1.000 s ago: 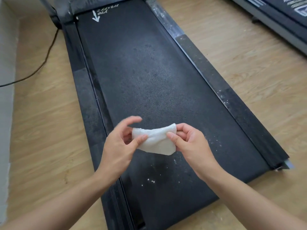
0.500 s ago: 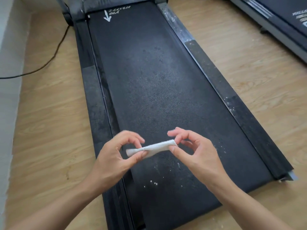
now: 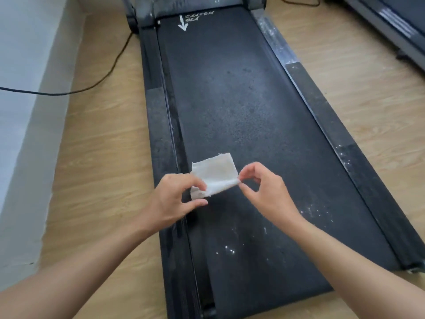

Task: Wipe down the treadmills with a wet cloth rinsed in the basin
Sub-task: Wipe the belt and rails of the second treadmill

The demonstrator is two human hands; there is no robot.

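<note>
Cloth (image 3: 215, 173) unfolds, pinched between my left hand (image 3: 171, 201) and right hand (image 3: 266, 192); next I press it on the treadmill belt (image 3: 241, 107) below.

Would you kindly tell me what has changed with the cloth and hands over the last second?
The cloth was flipped: it hung below the hands, went edge-on, and now its flap spreads away from the person. The left hand and right hand kept pinching its two ends; nothing was let go. The treadmill belt stayed put.

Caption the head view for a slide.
Left hand and right hand pinch a white cloth above a dusty treadmill belt; a black cord crosses the wood floor.
</note>
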